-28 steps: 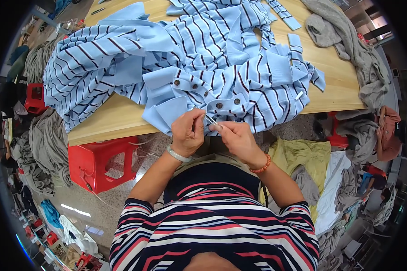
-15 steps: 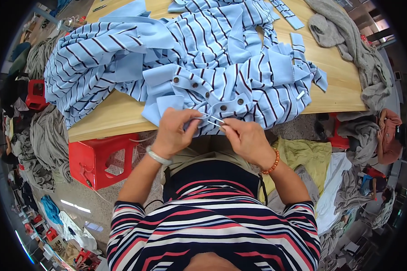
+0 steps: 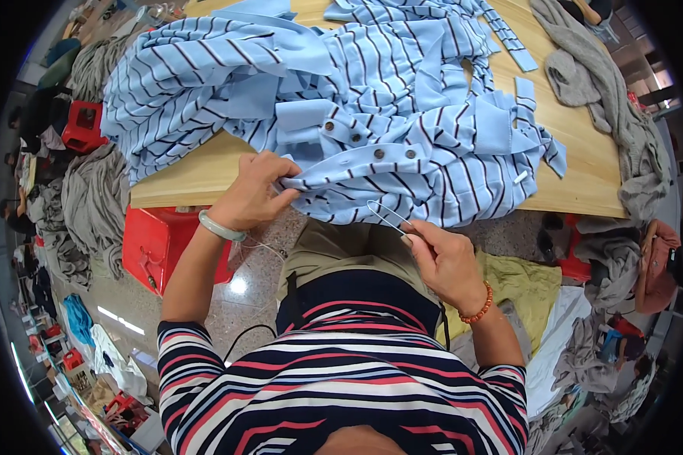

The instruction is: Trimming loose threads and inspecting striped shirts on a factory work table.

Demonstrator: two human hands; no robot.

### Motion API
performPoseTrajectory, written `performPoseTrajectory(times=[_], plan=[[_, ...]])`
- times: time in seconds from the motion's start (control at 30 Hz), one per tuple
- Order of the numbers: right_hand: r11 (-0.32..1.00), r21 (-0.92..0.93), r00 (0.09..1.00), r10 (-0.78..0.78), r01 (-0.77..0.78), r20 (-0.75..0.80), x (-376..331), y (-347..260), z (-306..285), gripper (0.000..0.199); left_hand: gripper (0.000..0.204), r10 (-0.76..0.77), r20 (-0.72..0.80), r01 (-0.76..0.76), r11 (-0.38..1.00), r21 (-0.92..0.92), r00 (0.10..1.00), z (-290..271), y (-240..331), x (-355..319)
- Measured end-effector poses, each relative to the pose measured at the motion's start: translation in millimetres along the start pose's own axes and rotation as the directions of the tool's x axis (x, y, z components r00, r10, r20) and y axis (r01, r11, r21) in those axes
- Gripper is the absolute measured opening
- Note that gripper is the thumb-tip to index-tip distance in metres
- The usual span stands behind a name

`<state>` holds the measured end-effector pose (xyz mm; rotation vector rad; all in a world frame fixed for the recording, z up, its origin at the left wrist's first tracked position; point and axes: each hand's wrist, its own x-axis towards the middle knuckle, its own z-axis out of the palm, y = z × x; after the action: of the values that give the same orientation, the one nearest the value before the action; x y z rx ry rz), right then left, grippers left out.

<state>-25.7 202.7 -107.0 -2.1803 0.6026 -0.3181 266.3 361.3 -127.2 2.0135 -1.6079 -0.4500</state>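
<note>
Light blue knit garment (image 3: pixel 463 178) with dark stripes lies bunched along the table's front edge, partly hanging over it. Its buttoned placket (image 3: pixel 345 168) is stretched toward the left, dark buttons showing. At the placket's left end, my left hand (image 3: pixel 252 193) pinches the cloth between thumb and fingers. My right hand (image 3: pixel 446 262), lower and to the right, is closed on a thin, pale loop (image 3: pixel 387 214), thread or wire; I cannot tell which. The loop's rounded end lies over the garment's lower edge.
More blue striped pieces (image 3: pixel 205 72) heap across the wooden table (image 3: pixel 577 163). A grey knit (image 3: pixel 584 83) drapes over its right edge. Below the table's left front stands a red stool (image 3: pixel 155 246). Yellow-green cloth (image 3: pixel 520 284) lies to my right, and grey piles (image 3: pixel 95 205) lie left.
My hands have moved apart from the pale loop they both held. The left now grips the placket, pulled leftward; the right has drawn down and right with the loop.
</note>
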Motion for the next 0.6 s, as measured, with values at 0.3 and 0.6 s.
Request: performPoseTrajectory(times=[0.3, 0.6], plan=[[0.997, -0.041, 0.998, -0.059, 0.059, 0.004, 17, -17, 29, 0.016, 0.038, -0.236, 0.258, 0.349, 0.605, -0.715, 0.937, 19, 20, -8], [0.987, -0.157, 0.998, -0.022, 0.031, 0.06, 20, -16, 43, 0.014, 0.017, -0.339, 0.115, 0.275, 0.473, -0.837, 0.934, 50, 26, -21]])
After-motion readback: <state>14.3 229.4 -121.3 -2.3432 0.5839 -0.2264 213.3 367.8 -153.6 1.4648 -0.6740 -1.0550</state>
